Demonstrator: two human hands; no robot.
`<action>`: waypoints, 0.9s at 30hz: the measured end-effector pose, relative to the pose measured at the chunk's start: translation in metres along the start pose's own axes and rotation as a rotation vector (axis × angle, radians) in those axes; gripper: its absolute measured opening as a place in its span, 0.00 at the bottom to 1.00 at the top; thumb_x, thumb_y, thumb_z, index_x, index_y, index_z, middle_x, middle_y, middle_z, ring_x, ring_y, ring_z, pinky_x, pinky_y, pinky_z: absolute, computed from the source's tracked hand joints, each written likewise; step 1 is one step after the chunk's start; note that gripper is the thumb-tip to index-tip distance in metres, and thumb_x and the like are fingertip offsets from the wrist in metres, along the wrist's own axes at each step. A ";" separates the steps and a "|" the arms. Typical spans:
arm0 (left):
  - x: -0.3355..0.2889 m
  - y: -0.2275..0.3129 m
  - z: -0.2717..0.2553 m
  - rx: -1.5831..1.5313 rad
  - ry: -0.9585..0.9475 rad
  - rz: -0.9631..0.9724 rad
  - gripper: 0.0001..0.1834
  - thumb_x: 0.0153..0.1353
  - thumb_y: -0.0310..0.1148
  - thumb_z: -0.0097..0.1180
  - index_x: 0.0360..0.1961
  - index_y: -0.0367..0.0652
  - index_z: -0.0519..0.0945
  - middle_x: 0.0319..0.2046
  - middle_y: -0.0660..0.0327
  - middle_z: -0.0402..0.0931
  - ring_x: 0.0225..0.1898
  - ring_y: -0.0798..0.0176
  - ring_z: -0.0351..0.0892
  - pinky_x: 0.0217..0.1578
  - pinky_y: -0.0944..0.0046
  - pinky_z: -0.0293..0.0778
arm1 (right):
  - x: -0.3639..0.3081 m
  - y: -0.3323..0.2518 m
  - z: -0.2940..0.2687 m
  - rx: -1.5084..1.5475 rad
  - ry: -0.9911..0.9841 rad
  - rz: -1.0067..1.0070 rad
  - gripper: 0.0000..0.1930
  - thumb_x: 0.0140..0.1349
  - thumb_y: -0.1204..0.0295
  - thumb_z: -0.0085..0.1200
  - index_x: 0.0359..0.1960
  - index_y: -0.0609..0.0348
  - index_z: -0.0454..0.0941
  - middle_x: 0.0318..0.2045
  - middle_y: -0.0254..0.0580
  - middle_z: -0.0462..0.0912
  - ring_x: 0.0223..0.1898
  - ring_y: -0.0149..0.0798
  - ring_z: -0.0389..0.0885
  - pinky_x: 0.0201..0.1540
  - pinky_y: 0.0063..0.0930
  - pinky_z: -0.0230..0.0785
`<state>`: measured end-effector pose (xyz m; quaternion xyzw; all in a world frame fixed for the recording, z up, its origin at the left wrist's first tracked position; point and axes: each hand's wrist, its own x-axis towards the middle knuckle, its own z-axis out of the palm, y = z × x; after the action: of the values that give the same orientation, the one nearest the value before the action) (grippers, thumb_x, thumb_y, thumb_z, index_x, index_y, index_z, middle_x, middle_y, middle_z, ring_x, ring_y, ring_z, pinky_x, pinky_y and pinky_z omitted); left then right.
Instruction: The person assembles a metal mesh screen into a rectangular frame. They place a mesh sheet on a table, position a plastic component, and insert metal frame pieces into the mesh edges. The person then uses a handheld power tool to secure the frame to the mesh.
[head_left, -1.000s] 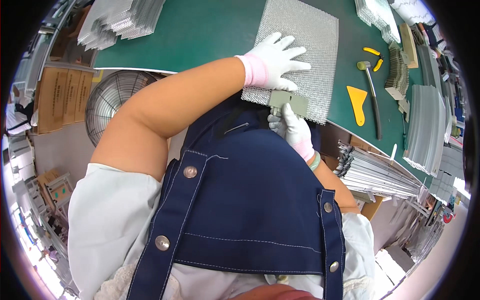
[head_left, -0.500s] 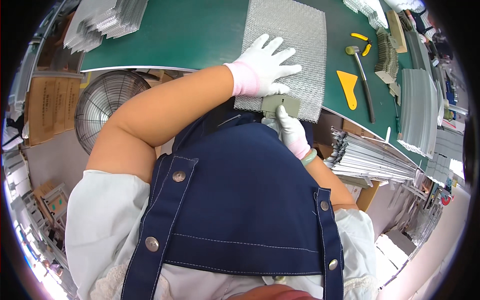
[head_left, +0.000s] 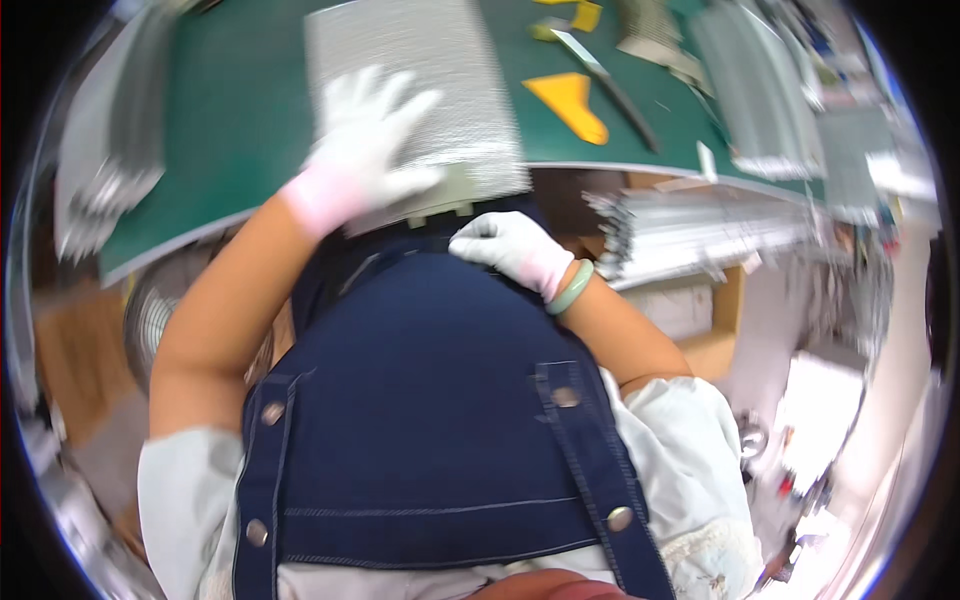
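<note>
A silvery mesh sheet (head_left: 435,75) lies on the green table, its near edge reaching past the table edge toward my apron. My left hand (head_left: 370,135), in a white glove with a pink cuff, rests on it with fingers spread. At the sheet's near edge sits a grey-green plate (head_left: 456,187), partly covered by my left thumb; small tabs show below it. Just below and right of the plate, apart from it, is my gloved right hand (head_left: 512,246). Its fingers are curled together; anything between them is hidden.
On the green table (head_left: 240,110), right of the sheet, lie a yellow scraper (head_left: 570,105), a dark-handled hammer (head_left: 615,90) and a yellow tool (head_left: 585,15). Stacked metal strips (head_left: 700,235) sit below the table edge. Pleated sheets (head_left: 120,130) stand left; a fan (head_left: 150,315) is below.
The view has swung, so the table and sheet appear shifted left. My right hand has let go of the grey-green plate and drawn back toward my apron. My left hand remains spread on the sheet.
</note>
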<state>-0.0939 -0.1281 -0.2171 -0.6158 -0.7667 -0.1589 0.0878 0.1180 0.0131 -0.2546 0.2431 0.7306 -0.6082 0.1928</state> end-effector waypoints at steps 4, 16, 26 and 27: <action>-0.026 0.033 -0.016 -0.089 -0.325 0.044 0.46 0.43 0.49 0.70 0.65 0.47 0.68 0.66 0.44 0.61 0.68 0.31 0.53 0.68 0.36 0.48 | -0.059 0.083 -0.083 -0.270 0.837 0.011 0.19 0.59 0.56 0.59 0.37 0.62 0.85 0.34 0.52 0.86 0.40 0.52 0.84 0.47 0.38 0.75; 0.028 0.020 -0.017 -0.029 0.112 0.070 0.49 0.49 0.61 0.63 0.66 0.41 0.66 0.65 0.45 0.62 0.68 0.35 0.56 0.68 0.38 0.48 | -0.125 0.331 -0.152 0.511 0.991 0.502 0.32 0.67 0.49 0.49 0.59 0.68 0.72 0.59 0.57 0.75 0.63 0.49 0.71 0.65 0.36 0.61; 0.031 0.137 -0.008 -1.331 -0.290 0.121 0.42 0.67 0.63 0.47 0.65 0.36 0.67 0.68 0.43 0.60 0.71 0.48 0.57 0.70 0.52 0.52 | -0.109 -0.008 -0.039 0.857 0.276 -0.399 0.19 0.69 0.58 0.55 0.47 0.64 0.76 0.40 0.47 0.84 0.34 0.39 0.84 0.38 0.35 0.78; 0.034 0.139 -0.015 -1.582 -0.284 -0.027 0.40 0.68 0.63 0.43 0.63 0.36 0.69 0.67 0.43 0.62 0.71 0.48 0.58 0.71 0.51 0.50 | -0.105 -0.017 -0.027 0.999 0.198 -0.436 0.20 0.69 0.56 0.54 0.48 0.64 0.75 0.42 0.49 0.83 0.38 0.42 0.84 0.42 0.37 0.77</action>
<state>0.0327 -0.0754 -0.1732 -0.5004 -0.4383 -0.5764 -0.4747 0.1932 0.0245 -0.1753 0.2040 0.4012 -0.8810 -0.1459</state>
